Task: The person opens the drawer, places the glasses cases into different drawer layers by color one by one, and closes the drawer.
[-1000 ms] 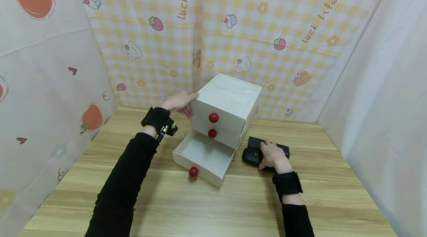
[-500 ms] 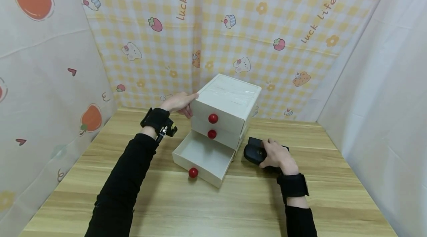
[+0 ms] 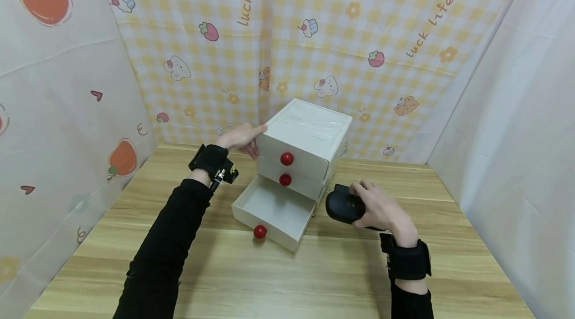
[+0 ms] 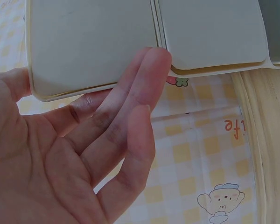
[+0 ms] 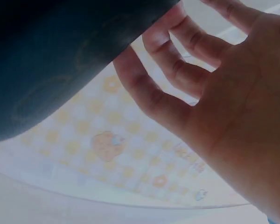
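Observation:
In the head view my left hand (image 3: pixel 241 138) rests on the upper left corner of a white chest of drawers (image 3: pixel 310 129). In the left wrist view the fingers (image 4: pixel 149 77) lie fairly straight along its side. Its bottom drawer (image 3: pixel 271 206), with a red knob (image 3: pixel 259 231), is pulled out; the upper two are closed. To the right of the chest, my right hand (image 3: pixel 382 209) grips a black round-ended case (image 3: pixel 345 206). Up close in the right wrist view, this case (image 5: pixel 60 60) looks dark and smooth, with the fingertips at its edge.
A second flat black piece (image 3: pixel 341 189) shows behind the case, mostly hidden. Everything stands on a wood-grain table (image 3: pixel 224 279). A yellow checked cloth (image 3: pixel 287 44) hangs behind, with pale cloths (image 3: pixel 503 124) at the sides.
My right hand has taken a firmer hold of the black case and tipped it up, the wrist shifting right and toward me. The left hand and chest have stayed put.

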A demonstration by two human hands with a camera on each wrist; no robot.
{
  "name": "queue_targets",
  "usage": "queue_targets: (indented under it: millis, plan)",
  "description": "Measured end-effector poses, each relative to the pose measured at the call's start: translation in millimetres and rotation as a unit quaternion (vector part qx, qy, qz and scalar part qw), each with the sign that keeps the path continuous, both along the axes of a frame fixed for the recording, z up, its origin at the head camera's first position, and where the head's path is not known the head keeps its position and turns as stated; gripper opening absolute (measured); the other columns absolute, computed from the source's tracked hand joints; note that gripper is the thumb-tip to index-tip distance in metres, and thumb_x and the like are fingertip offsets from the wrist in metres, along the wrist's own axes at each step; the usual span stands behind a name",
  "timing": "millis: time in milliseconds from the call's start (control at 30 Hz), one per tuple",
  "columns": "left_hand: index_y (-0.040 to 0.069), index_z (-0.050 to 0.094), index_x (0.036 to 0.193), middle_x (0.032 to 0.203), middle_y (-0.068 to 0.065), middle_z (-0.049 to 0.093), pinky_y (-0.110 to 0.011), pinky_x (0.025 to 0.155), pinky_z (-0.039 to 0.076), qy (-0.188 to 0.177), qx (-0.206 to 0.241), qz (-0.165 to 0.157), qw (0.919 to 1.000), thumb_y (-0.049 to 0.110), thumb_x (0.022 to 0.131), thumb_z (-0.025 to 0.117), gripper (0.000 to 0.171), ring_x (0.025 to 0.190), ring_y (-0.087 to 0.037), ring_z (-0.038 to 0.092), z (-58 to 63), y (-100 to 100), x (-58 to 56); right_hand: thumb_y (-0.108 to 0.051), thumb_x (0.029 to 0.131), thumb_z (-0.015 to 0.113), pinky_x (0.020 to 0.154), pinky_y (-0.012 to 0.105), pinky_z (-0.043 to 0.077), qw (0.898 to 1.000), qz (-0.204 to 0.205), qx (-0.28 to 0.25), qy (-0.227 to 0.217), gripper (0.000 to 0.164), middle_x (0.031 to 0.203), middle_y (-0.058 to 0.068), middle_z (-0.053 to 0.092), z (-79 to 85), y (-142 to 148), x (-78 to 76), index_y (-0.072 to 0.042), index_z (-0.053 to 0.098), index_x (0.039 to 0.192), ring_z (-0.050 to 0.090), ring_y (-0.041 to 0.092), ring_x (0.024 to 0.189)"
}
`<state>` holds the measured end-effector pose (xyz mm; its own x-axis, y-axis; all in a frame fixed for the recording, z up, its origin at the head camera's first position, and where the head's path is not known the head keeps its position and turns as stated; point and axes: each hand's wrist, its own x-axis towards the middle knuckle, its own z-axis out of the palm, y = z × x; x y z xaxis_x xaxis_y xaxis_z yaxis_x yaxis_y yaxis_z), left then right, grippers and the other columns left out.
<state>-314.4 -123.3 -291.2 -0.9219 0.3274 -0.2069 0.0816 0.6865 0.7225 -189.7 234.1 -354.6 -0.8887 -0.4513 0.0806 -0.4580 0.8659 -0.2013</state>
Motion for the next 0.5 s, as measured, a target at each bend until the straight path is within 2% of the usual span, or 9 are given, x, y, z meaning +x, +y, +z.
queue_targets:
  millis: [233,500]
  plan:
    - [-0.004,0.065,0.084,0.077,-0.012,0.074,-0.029,0.067,0.051,0.001,0.006,0.004,1.0000,0.050,0.100,0.029,0.067,0.072,-0.021,0.073,-0.3,0.1,0.6,-0.020,0.057,0.089,0.081,0.039,0.046,0.996,0.068,-0.022,0.045,0.063,0.102,0.004,0.052,4.9,-18.1,9.0,-0.009,0.057,0.110,0.050,0.021,0.094]
    - [-0.005,0.065,0.082,0.073,-0.012,0.073,-0.028,0.063,0.050,0.003,0.013,0.008,0.9999,0.048,0.100,0.030,0.067,0.070,-0.022,0.073,-1.5,1.3,0.8,-0.029,0.060,0.085,0.075,0.032,0.048,0.992,0.100,-0.026,0.073,0.065,0.109,0.004,0.053,2.3,-44.6,12.8,-0.010,0.056,0.114,0.051,0.017,0.094]
